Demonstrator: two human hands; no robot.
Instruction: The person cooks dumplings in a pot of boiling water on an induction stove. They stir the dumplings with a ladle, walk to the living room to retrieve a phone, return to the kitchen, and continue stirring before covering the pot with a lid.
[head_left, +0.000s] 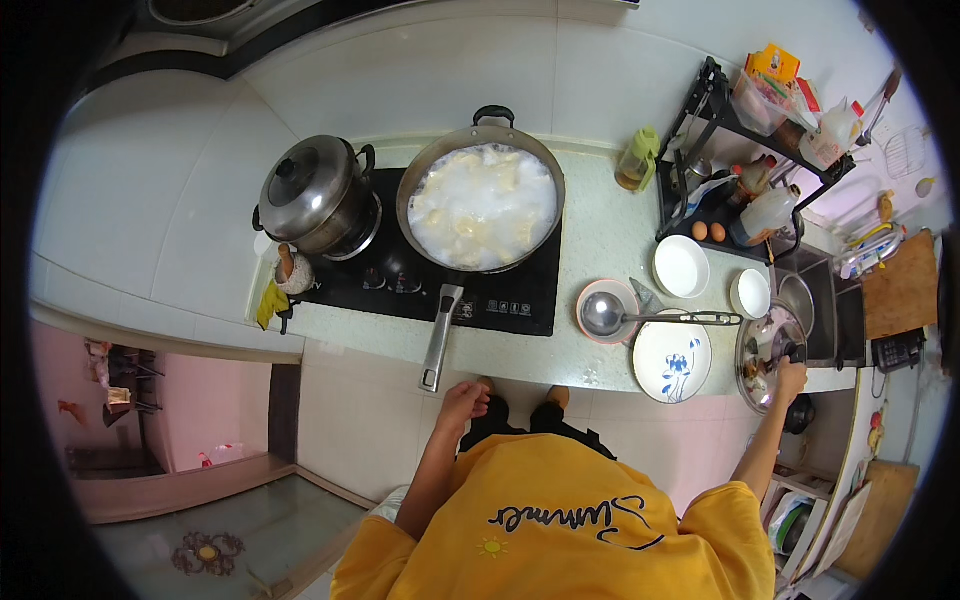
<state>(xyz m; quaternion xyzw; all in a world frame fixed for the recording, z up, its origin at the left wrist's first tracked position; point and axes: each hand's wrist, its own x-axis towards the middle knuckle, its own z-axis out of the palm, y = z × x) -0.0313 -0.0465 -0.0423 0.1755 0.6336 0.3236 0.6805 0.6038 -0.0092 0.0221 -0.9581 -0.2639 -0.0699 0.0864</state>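
My right hand grips the dark knob of a domed metal pot lid, which is at the counter's front edge by the sink. My left hand hangs in front of the counter, fingers curled and nothing visible in them. Just left of it, the metal handle of a wok juts past the counter edge. White foamy liquid with pale, dumpling-like pieces fills the wok. A ladle rests in a pink-rimmed bowl, its handle crossing over a white plate with blue flowers.
A lidded steel pot occupies the left of the black cooktop. Two white bowls stand near a black rack with bottles and two eggs. Behind the lid is the sink. A green-topped oil jug stands by the wall.
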